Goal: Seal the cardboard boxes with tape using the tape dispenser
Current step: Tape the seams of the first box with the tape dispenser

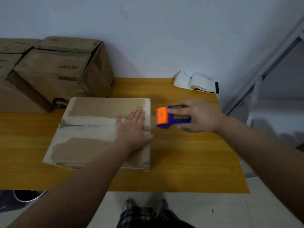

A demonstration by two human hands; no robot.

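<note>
Now pressing the left hand (131,129) flat, fingers straight and together, on the box (92,139) at mid-frame by its right edge, likely to steady it, and gripping the dispenser (164,118) in the right hand (199,115) just beyond, probably to cut tape.

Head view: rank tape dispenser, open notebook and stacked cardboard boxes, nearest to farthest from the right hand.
1. Tape dispenser, gripped in the right hand.
2. Open notebook, behind it at the far edge of the table.
3. Stacked cardboard boxes, far left.
</note>
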